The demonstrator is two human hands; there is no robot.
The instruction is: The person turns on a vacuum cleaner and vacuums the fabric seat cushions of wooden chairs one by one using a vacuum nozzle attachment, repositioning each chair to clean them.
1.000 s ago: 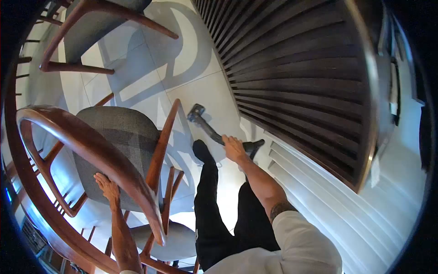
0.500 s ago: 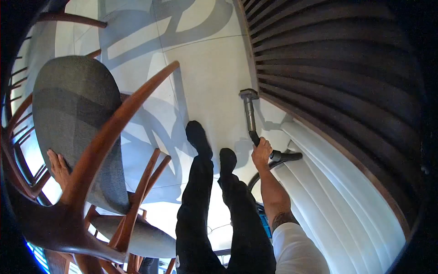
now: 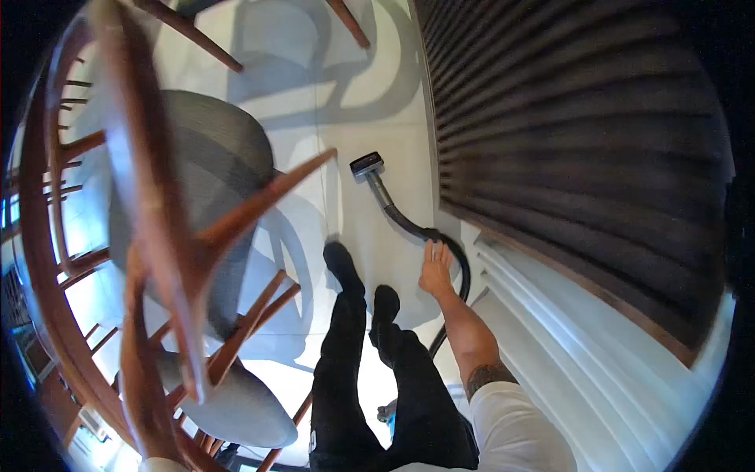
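Note:
My right hand (image 3: 436, 269) is open, its fingers stretched out beside a black vacuum hose (image 3: 405, 224). The hose lies curved on the floor, and its flat floor nozzle (image 3: 366, 164) is tipped to show its dark underside. On the left, my forearm (image 3: 145, 377) reaches up along a wooden chair with a grey seat (image 3: 208, 149). My left hand is hidden or blurred behind the chair's reddish-brown frame (image 3: 161, 197), so its fingers cannot be made out. The chair's frame looms close to the camera.
Dark slatted blinds (image 3: 566, 141) run along the right, with white ribbed fabric (image 3: 543, 315) below them. Another chair with a grey seat (image 3: 236, 409) stands at lower left. More chair legs (image 3: 350, 23) show at the top. My feet (image 3: 342, 263) are on the pale floor (image 3: 307, 189).
My right hand has let go of the vacuum hose, which now rests on the floor with its nozzle farther left. The near chair's frame appears higher and closer to the camera.

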